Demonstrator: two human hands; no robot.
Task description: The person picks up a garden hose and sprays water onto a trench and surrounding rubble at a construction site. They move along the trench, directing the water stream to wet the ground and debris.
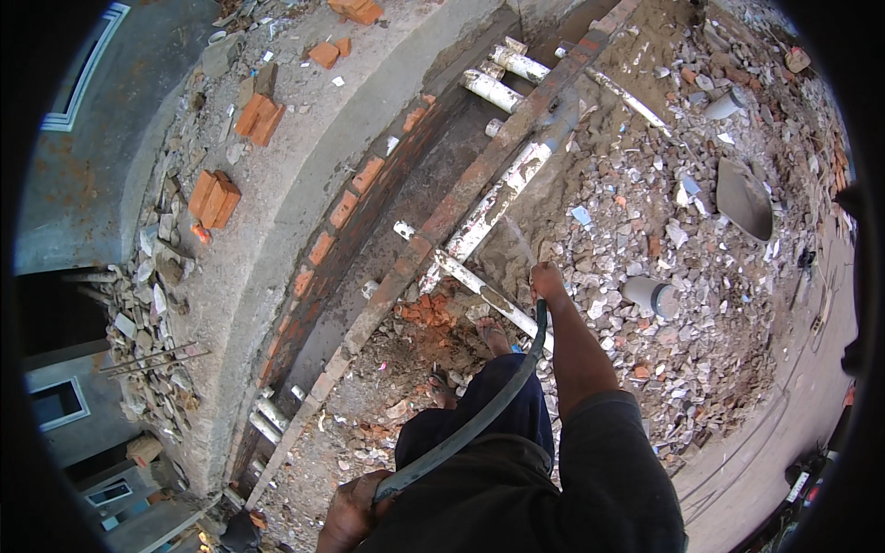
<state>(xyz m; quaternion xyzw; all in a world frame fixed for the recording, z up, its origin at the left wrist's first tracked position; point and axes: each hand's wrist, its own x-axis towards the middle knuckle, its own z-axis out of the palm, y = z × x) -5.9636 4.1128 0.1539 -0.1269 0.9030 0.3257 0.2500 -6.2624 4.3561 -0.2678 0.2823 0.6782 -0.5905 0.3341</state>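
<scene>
A dark green hose [472, 431] curves across the front of my body. My right hand [548, 282], arm stretched ahead, is closed round its far end. A thin stream of water [521, 239] leaves that end toward the wet soil beside a thick, mud-spattered white pipe [498, 201]. Low at my left side, my left hand [350, 512] grips the hose farther back. A thinner white pipe [486, 292] runs just left of my right hand and passes under the hose. My sandalled feet stand on the rubble below.
A brick-walled trench [415, 184] runs diagonally on the left, with more white pipes [493, 90] across it. Broken stone [645, 240] covers the right, holding a metal pan [745, 198] and a grey cylindrical container [650, 297]. Stacked bricks [214, 198] sit on the far-left ledge.
</scene>
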